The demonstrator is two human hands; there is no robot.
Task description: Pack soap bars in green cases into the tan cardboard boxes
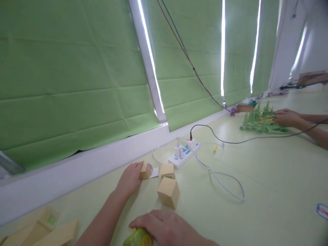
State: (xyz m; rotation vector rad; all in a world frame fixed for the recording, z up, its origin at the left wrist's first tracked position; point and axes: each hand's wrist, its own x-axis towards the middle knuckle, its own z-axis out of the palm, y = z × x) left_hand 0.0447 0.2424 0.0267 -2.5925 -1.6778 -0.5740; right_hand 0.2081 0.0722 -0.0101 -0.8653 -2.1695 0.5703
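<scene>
My left hand (pixel 131 178) is closed at the side of a small tan paper box (pixel 146 172), whose near end looks open. Just right of that box lies a white slip of paper (pixel 154 173). Two more tan boxes, a rear one (pixel 167 169) and a front one (pixel 169 192), stand close together on the tabletop. Low in the view, my right hand (pixel 167 226) curls over a shiny green object with a yellow round part (pixel 138 237). The bottom edge cuts this object off, and I cannot make out its kind.
A white power strip (pixel 185 155) with plugs and looping cables lies behind the boxes. Flat tan box pieces (pixel 48 229) lie at the lower left. Farther right, another person's hands (pixel 287 118) touch a green spiky rack (pixel 263 123). Green blinds (pixel 77 75) hang along the back.
</scene>
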